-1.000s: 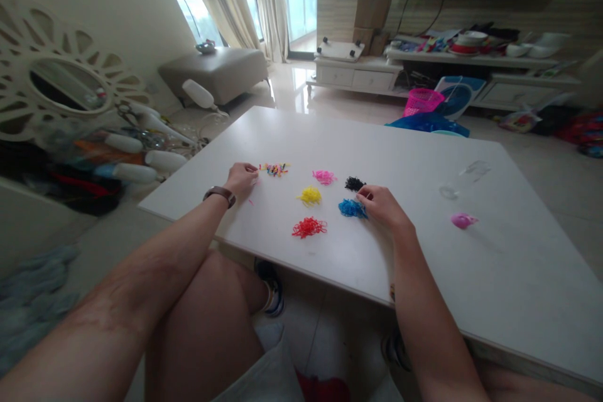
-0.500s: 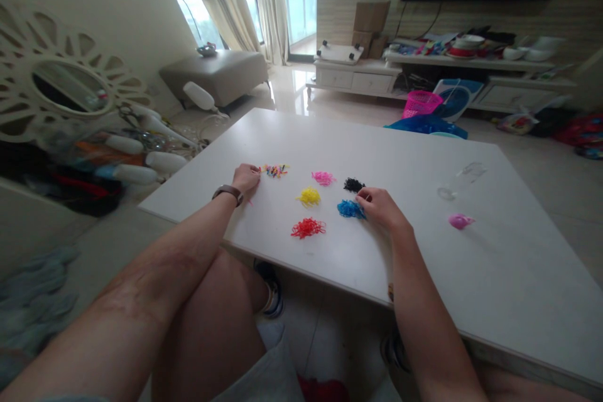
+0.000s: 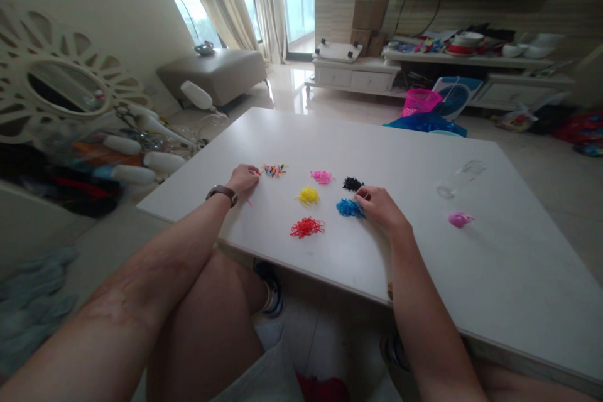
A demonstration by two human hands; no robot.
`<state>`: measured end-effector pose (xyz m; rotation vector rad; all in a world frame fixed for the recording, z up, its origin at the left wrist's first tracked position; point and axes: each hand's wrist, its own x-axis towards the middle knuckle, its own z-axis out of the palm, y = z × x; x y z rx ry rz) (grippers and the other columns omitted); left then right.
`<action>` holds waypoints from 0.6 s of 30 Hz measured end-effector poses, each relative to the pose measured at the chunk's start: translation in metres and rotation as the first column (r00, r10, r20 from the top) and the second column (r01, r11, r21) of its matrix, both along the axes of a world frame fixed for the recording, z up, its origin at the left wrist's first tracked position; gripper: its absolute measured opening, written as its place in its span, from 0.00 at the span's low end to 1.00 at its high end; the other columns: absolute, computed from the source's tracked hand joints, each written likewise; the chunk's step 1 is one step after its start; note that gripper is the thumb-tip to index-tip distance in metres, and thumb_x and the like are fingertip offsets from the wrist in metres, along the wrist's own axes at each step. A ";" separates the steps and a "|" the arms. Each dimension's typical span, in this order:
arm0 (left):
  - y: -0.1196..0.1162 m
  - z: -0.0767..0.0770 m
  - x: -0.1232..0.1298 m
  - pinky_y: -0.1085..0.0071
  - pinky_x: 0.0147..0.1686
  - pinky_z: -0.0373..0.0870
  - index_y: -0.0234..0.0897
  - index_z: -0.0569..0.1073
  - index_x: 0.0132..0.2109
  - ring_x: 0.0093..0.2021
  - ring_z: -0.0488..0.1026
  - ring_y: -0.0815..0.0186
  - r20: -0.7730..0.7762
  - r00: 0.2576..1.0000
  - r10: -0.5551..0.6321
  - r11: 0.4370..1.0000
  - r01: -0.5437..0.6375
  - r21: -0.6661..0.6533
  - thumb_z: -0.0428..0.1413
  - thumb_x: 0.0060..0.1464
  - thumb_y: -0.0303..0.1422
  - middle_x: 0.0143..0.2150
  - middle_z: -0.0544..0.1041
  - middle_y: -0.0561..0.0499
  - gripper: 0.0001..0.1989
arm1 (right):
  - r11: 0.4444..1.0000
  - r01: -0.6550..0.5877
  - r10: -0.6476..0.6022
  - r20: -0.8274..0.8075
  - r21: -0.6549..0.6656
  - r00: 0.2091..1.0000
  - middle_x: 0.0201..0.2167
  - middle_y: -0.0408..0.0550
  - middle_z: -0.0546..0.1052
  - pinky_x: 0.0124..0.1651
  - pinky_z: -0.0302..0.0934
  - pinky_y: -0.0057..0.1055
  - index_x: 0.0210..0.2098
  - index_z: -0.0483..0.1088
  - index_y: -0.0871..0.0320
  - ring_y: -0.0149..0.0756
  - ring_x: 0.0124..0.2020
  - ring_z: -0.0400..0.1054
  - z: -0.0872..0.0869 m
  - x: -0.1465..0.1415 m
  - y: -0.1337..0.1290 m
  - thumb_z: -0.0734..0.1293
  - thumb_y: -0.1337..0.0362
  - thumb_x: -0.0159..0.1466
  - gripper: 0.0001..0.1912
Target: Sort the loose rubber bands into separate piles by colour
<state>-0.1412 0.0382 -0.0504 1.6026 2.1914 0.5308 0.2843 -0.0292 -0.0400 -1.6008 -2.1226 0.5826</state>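
My left hand [image 3: 244,179], with a dark-banded watch [image 3: 223,194] on its wrist, rests on the white table at the left end of a mixed-colour pile of small rubber bands [image 3: 274,170]. Its fingers are closed, with a hint of red at the tips. A single pink band [image 3: 249,202] lies beside it. My right hand [image 3: 378,204] pinches at the right edge of a blue rubber band pile [image 3: 349,208]; what its fingertips hold is too small to make out. Just behind lies a black pile [image 3: 353,183]. Pink [image 3: 322,177], yellow [image 3: 308,195] and red [image 3: 307,227] piles lie between the hands.
On the right of the white table [image 3: 424,276] are a pink object [image 3: 460,220] and clear plastic pieces [image 3: 471,168]. Beyond its far edge stand a pink basket [image 3: 423,102] and blue plastic [image 3: 424,122]. A white ornate mirror frame [image 3: 28,25] and clutter stand at left.
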 end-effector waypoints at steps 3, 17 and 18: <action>-0.001 0.002 0.001 0.73 0.37 0.69 0.31 0.83 0.44 0.37 0.75 0.62 -0.004 1.000 -0.010 0.999 0.009 -0.043 0.60 0.42 0.26 0.39 0.82 0.42 0.18 | 1.000 0.002 -0.002 -0.001 -0.006 1.000 0.32 0.49 0.81 0.36 0.58 0.28 0.35 0.78 0.58 0.34 0.32 0.72 -0.001 0.000 0.000 0.65 0.64 0.65 0.09; -0.005 0.018 0.020 0.75 0.25 0.63 0.31 0.79 0.34 0.23 0.69 0.69 0.234 0.967 -0.104 0.995 0.100 0.031 0.61 0.46 0.29 0.23 0.75 0.50 0.06 | 0.998 0.004 -0.004 -0.006 0.069 1.000 0.31 0.48 0.80 0.37 0.58 0.30 0.33 0.78 0.57 0.36 0.32 0.71 -0.005 0.002 0.003 0.65 0.63 0.65 0.09; -0.005 0.022 0.026 0.75 0.25 0.64 0.31 0.78 0.34 0.23 0.69 0.69 0.288 0.945 -0.156 0.988 0.144 0.061 0.62 0.47 0.31 0.24 0.76 0.50 0.07 | 0.996 0.004 -0.003 -0.007 0.084 1.000 0.31 0.49 0.80 0.37 0.58 0.30 0.33 0.78 0.57 0.36 0.32 0.71 -0.005 0.002 0.004 0.65 0.63 0.64 0.09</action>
